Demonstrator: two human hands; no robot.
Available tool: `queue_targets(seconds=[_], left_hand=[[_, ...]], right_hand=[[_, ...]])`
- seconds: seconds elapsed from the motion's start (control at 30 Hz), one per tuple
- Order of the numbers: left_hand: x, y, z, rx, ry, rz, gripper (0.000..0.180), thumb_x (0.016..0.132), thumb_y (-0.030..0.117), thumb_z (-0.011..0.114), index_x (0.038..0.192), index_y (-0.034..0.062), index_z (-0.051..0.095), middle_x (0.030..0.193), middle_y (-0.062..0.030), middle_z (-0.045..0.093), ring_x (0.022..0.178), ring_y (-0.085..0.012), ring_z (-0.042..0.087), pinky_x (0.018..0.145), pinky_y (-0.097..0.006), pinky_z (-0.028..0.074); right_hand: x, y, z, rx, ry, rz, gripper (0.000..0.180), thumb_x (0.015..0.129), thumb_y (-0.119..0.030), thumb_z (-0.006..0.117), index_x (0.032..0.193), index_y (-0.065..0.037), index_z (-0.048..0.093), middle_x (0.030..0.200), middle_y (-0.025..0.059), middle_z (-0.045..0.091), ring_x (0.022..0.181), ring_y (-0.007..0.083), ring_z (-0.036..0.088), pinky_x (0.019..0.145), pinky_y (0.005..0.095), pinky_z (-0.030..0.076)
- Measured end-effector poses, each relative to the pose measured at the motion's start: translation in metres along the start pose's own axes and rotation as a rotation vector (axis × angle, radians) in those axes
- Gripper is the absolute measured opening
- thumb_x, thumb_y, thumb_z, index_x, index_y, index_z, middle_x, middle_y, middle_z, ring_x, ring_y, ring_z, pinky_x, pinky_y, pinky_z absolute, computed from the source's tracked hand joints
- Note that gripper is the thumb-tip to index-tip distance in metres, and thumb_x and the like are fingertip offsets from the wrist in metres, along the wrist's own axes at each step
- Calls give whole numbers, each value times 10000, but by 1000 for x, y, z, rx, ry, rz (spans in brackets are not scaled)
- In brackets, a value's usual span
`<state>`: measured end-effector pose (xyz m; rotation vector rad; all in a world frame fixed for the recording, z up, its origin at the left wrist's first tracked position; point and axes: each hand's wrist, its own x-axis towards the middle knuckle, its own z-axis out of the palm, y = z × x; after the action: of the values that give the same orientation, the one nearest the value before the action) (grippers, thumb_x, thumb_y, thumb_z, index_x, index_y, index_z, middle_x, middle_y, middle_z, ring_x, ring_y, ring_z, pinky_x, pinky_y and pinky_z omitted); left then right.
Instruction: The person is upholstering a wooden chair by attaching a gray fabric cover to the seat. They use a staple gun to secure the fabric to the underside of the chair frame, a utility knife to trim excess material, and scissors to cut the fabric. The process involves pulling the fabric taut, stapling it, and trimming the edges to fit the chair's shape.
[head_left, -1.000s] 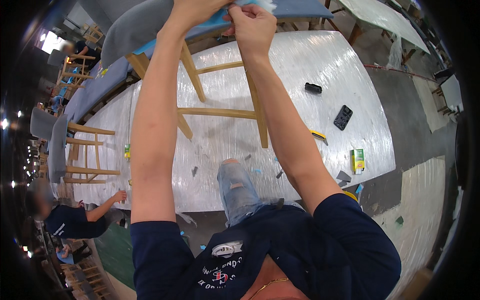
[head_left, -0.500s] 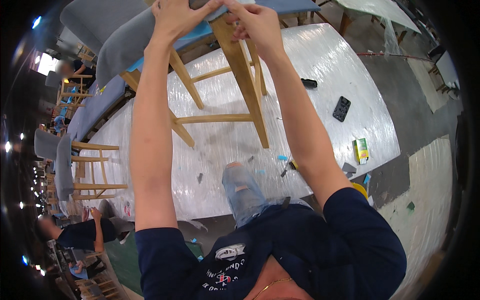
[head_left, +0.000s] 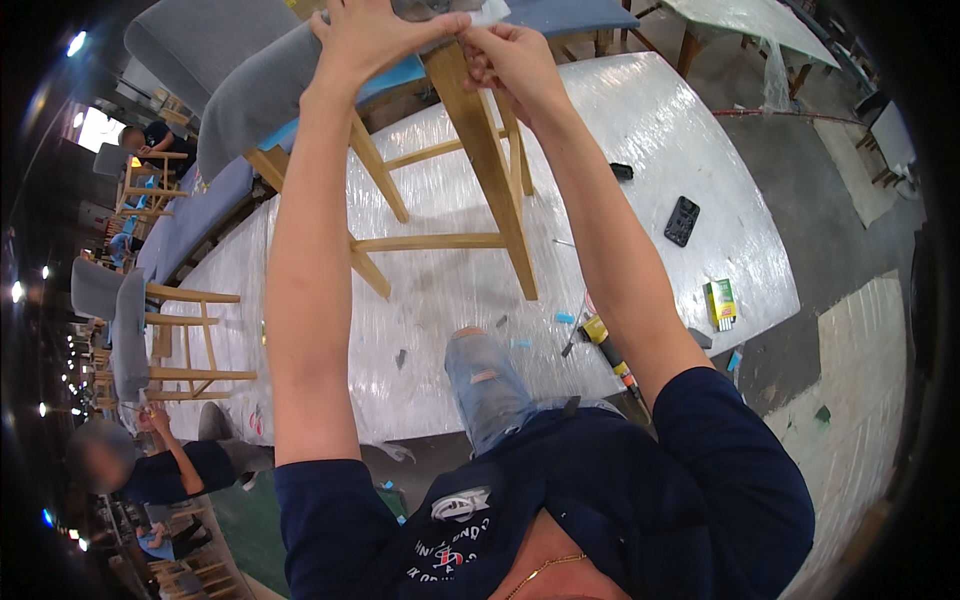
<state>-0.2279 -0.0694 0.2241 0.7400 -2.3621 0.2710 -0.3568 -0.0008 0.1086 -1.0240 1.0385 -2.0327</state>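
Note:
A chair with grey upholstery point(head_left: 245, 115) and pale wooden legs point(head_left: 490, 170) stands in front of me, its upper part running to the top edge of the view. My left hand point(head_left: 368, 45) lies at the upholstery with its thumb stretched toward the top of the nearest leg; some fingertips are cut off by the frame. At that same leg top, my right hand point(head_left: 518, 65) has thumb and fingertips pinched together, almost meeting the left thumb. Something small and white point(head_left: 490, 12) shows just above the pinch. What the right fingers hold is too hidden to name.
The plastic-wrapped tabletop point(head_left: 660, 120) carries a black phone-like object point(head_left: 682, 221), a green-yellow box point(head_left: 720, 304) and a yellow-black tool point(head_left: 606, 350) by my right forearm. More grey chairs point(head_left: 130, 320) stand at left. A co-worker point(head_left: 165, 470) sits lower left.
Both my hands have shifted slightly at the leg top, and the white piece shows more. My right forearm has moved, uncovering the yellow-black tool. The co-worker at lower left has moved.

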Motion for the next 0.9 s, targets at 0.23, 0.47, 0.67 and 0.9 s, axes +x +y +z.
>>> queue_targets(seconds=[0.23, 0.47, 0.67, 0.9], left_hand=[[-43, -9, 34, 50, 472, 294, 824, 676, 655, 766, 1306, 159, 575, 1254, -70, 579, 1201, -268, 513, 1060, -476, 292], [-105, 2, 22, -172, 556, 384, 491, 889, 548, 506, 1124, 182, 731, 1191, -40, 668, 1125, -249, 570, 1064, -445, 279], [-130, -4, 18, -180, 545, 447, 418, 978, 412, 428, 1108, 155, 731, 1201, -70, 691, 1162, -260, 582, 1062, -447, 314], [-182, 16, 18, -131, 593, 342, 291, 899, 355, 560, 1144, 303, 708, 1261, 25, 664, 1194, -204, 557, 1096, -418, 275]], right_hand=[[-47, 84, -36, -294, 107, -226, 333, 1017, -349, 570, 1116, -37, 635, 982, 26, 662, 833, 103, 631, 707, 274, 530], [-141, 123, -4, -124, 170, 79, 537, 1066, -423, 427, 850, 17, 646, 708, -2, 559, 701, 83, 477, 636, 274, 405], [-161, 136, 3, -64, 188, -3, 503, 1071, -408, 423, 739, -31, 456, 663, -41, 391, 664, 71, 352, 577, 279, 314], [-190, 139, -37, -231, -110, 53, 385, 1069, -323, 443, 989, 6, 627, 754, -17, 524, 732, 60, 460, 597, 251, 372]])
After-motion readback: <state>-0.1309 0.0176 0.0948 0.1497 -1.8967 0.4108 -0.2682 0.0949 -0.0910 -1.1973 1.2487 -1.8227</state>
